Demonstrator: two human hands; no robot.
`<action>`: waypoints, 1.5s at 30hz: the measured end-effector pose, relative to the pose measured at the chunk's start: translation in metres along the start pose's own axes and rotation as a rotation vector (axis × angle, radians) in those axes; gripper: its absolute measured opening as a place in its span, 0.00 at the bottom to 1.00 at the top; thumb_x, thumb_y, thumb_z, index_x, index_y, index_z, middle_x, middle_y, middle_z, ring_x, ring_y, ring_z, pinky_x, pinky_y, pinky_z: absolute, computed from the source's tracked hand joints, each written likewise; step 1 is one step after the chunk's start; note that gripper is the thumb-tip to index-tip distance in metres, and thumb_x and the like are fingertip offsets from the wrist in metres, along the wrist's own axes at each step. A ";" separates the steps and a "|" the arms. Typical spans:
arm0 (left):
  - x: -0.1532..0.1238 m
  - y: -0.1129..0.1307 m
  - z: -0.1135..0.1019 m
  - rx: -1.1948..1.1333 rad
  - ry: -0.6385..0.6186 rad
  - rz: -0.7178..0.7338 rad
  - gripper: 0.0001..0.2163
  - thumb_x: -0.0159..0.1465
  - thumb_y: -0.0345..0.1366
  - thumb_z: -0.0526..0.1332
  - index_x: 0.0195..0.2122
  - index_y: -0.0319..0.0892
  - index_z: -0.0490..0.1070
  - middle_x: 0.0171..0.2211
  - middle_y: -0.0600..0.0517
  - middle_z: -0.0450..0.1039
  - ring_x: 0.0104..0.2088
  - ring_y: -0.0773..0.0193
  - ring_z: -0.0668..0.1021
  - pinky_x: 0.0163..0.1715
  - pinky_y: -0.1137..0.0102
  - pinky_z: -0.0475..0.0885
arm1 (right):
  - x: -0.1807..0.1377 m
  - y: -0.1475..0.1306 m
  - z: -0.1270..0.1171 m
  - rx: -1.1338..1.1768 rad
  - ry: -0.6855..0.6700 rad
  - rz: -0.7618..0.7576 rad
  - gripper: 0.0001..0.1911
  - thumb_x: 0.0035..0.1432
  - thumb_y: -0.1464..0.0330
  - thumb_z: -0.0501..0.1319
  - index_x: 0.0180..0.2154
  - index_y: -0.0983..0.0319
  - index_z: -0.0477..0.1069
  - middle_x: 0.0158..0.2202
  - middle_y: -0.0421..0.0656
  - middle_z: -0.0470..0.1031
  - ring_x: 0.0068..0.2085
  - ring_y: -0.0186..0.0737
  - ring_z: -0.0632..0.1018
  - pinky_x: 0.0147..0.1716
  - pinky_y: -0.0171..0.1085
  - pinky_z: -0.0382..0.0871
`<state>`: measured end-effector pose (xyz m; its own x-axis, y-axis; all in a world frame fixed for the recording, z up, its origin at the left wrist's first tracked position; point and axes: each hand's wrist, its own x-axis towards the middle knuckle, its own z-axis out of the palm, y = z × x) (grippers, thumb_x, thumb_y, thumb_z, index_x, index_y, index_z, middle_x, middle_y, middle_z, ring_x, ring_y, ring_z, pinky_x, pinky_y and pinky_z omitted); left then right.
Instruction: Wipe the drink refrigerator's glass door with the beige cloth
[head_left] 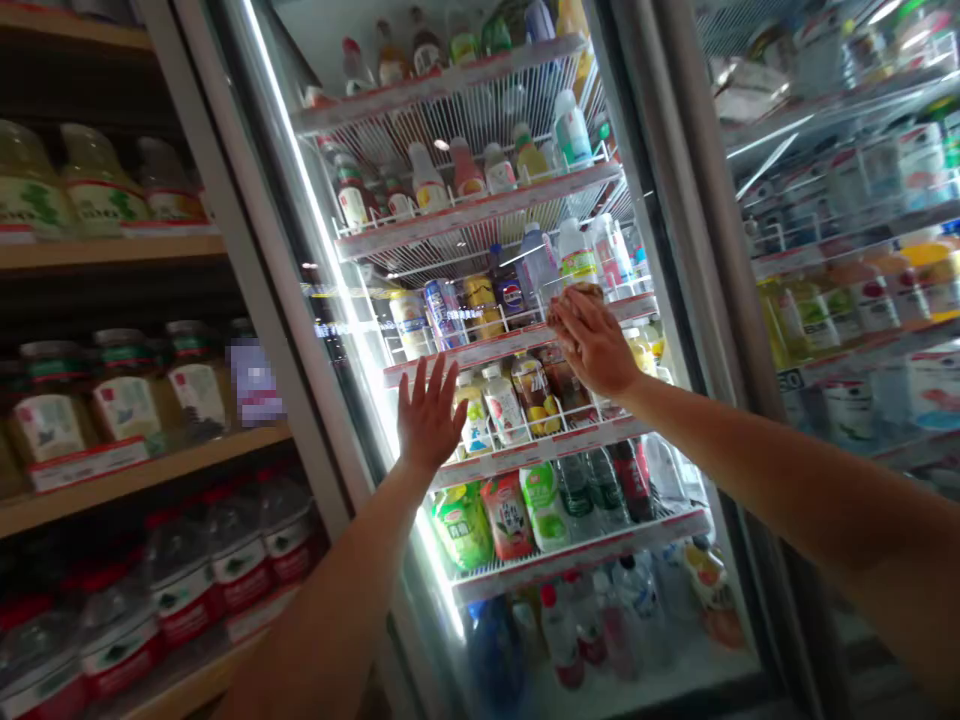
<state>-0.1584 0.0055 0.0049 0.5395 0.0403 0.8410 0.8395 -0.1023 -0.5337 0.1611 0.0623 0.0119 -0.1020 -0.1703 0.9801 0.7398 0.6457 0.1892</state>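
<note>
Before me is the closed glass door (352, 420) of a lit drinks cooler. My left hand (427, 415) is raised against it, fingers spread and palm toward the glass, holding nothing. Higher and further right, my right hand (600, 345) presses on the glass. Under its fingers is a crumpled brownish cloth (589, 291), mostly covered by the hand. Behind the glass, near the right hand, stand a Pepsi can (513, 294) and several bottles.
Wooden shelves (112, 252) with bottled drinks stand on the left. A thick metal door frame (697, 250) runs down the right side, and beyond it is another cooler section with drinks. Red-capped bottles (180, 580) fill the lower left shelf.
</note>
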 end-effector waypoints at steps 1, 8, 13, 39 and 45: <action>-0.003 0.003 0.001 -0.004 0.003 -0.022 0.29 0.75 0.40 0.55 0.75 0.45 0.49 0.73 0.44 0.53 0.75 0.55 0.47 0.74 0.51 0.40 | -0.009 -0.004 0.000 0.023 -0.047 -0.047 0.27 0.69 0.69 0.56 0.68 0.61 0.62 0.70 0.54 0.62 0.70 0.57 0.64 0.69 0.58 0.62; -0.034 0.022 0.002 -0.074 -0.012 -0.131 0.26 0.75 0.40 0.53 0.73 0.44 0.55 0.73 0.44 0.54 0.75 0.54 0.47 0.74 0.51 0.40 | -0.018 -0.008 -0.002 0.125 -0.085 -0.052 0.16 0.68 0.72 0.53 0.50 0.55 0.74 0.60 0.46 0.73 0.65 0.52 0.71 0.67 0.57 0.65; -0.042 0.030 0.002 -0.147 -0.058 -0.236 0.25 0.75 0.41 0.52 0.72 0.46 0.58 0.73 0.47 0.54 0.75 0.54 0.48 0.75 0.51 0.39 | -0.027 -0.024 0.009 0.193 -0.101 -0.067 0.16 0.63 0.76 0.52 0.46 0.56 0.74 0.59 0.47 0.73 0.65 0.53 0.71 0.66 0.57 0.66; -0.096 0.063 -0.002 -0.128 -0.208 -0.436 0.25 0.75 0.40 0.48 0.72 0.43 0.59 0.74 0.47 0.52 0.76 0.55 0.43 0.75 0.51 0.37 | -0.101 -0.114 0.039 0.353 -0.414 -0.312 0.42 0.69 0.76 0.50 0.75 0.46 0.33 0.68 0.44 0.68 0.70 0.50 0.66 0.69 0.59 0.63; -0.095 0.064 -0.003 -0.146 -0.251 -0.471 0.26 0.74 0.39 0.48 0.72 0.45 0.58 0.75 0.50 0.50 0.76 0.56 0.42 0.75 0.50 0.35 | -0.095 -0.116 0.040 0.314 -0.279 -0.108 0.41 0.70 0.76 0.49 0.75 0.45 0.37 0.73 0.43 0.58 0.72 0.54 0.62 0.70 0.61 0.62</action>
<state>-0.1558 -0.0077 -0.1087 0.1216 0.3493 0.9291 0.9857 -0.1522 -0.0718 0.0583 0.0338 -0.1011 -0.3756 -0.0692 0.9242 0.4809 0.8379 0.2582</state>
